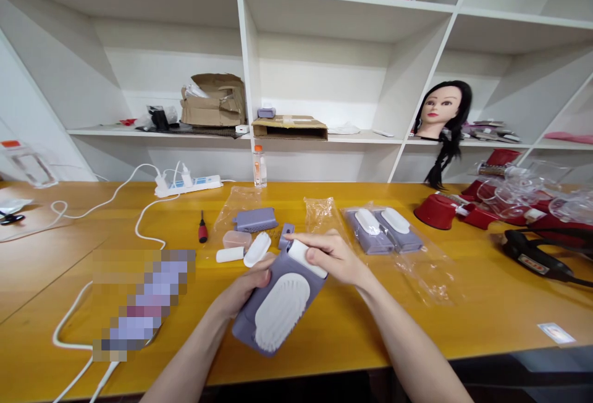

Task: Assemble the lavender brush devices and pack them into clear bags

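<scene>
My left hand [245, 285] grips the lower side of a lilac-grey oval brush-like device [278, 311] with a white bristled pad. My right hand [332, 259] holds a white rounded cap [306, 258] against the device's upper end. Just beyond my hands on the yellow wooden table [463, 322] lie a white cylinder [230, 254], a white oval piece [257, 250], a small lilac part [286, 236], and a larger lilac part [254, 219]. A clear plastic box [236, 240] and a red-handled screwdriver [202, 227] are to their left.
Two lilac brushes [382, 231] in a clear bag lie to the right. A power strip [188, 185] with white cables, a bottle, red-and-clear items, a black corded tool and a pixelated object occupy the table. White shelves behind hold cardboard and a mannequin head.
</scene>
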`<state>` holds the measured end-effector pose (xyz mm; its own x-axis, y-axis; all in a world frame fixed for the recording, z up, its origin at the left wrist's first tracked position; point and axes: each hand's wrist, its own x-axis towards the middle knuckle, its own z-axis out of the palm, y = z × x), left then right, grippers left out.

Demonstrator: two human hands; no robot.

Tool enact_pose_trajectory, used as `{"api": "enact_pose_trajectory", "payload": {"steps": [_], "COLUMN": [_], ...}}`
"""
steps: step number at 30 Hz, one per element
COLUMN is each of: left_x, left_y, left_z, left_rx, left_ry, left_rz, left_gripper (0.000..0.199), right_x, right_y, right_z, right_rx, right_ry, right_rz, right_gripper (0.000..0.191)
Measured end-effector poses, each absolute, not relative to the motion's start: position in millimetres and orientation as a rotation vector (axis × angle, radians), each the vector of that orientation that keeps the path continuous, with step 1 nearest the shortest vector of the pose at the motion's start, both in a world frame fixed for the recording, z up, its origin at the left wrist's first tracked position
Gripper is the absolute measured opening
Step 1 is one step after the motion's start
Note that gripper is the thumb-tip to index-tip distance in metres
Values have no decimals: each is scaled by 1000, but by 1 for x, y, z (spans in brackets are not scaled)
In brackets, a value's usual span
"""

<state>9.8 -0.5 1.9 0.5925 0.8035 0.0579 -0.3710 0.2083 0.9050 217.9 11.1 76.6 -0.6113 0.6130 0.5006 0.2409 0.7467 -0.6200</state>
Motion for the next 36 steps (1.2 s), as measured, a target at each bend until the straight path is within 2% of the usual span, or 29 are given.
{"api": "enact_pose_trajectory", "payload": {"steps": [11, 19, 24, 30, 36], "left_x": [10, 18, 16, 13, 14], "left_y": [-1, -2, 4, 16, 19], "left_z": [5, 6, 1, 6, 6], "left_rx": [1032, 816, 728, 643, 546], "left_ry": [426, 475, 448, 318, 319], "left_rz": [787, 739, 619, 792, 881], "left_gripper": [60, 57, 60, 60, 64], "right_x": [215, 218, 234, 281, 296], "right_y": [6, 18, 37, 40, 29], "right_z": [77, 75, 72, 65, 31], "right_rx": [-586, -786, -968, -1515, -1778], "right_ry": [-2259, -2178, -2103, -2258, -2568], "right_rz": [493, 852, 965, 352, 8], "right_gripper": [39, 37, 48, 40, 54]}}
